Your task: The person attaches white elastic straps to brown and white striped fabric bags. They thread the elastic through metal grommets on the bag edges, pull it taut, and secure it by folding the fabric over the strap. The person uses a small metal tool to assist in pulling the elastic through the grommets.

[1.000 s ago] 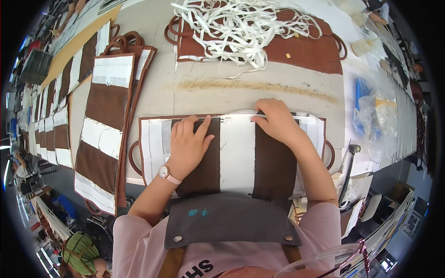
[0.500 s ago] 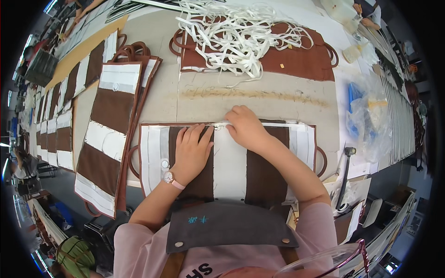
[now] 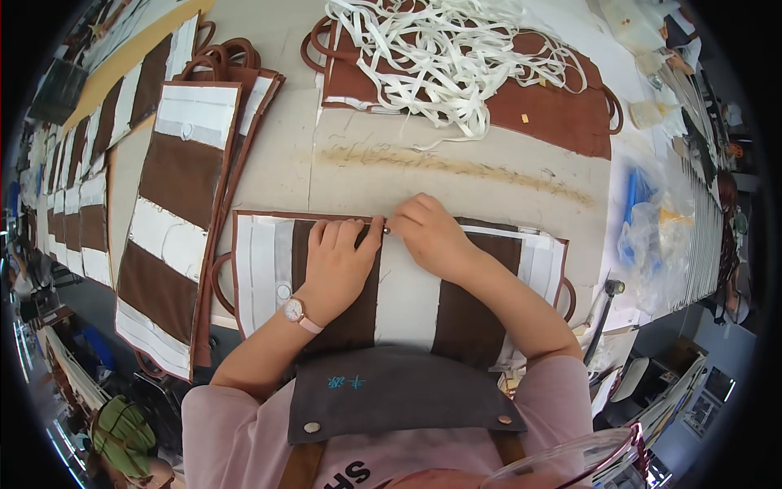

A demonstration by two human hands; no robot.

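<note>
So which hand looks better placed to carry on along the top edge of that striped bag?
Probably the right hand: its fingertips pinch the top edge of the brown-and-white bag, while the left hand lies flat, pressing it down.

A tangle of white straps (image 3: 456, 57) is heaped on a brown panel (image 3: 562, 118), well beyond the fingers. A stack of brown-and-white striped bags (image 3: 183, 204) is laid out to the left of them. Clear plastic bags (image 3: 660, 236) are bunched to their right.

The striped bag panel (image 3: 407, 285) is partly covered by both forearms; what the right hand (image 3: 428, 232) pinches is perhaps too small to be identified.
</note>
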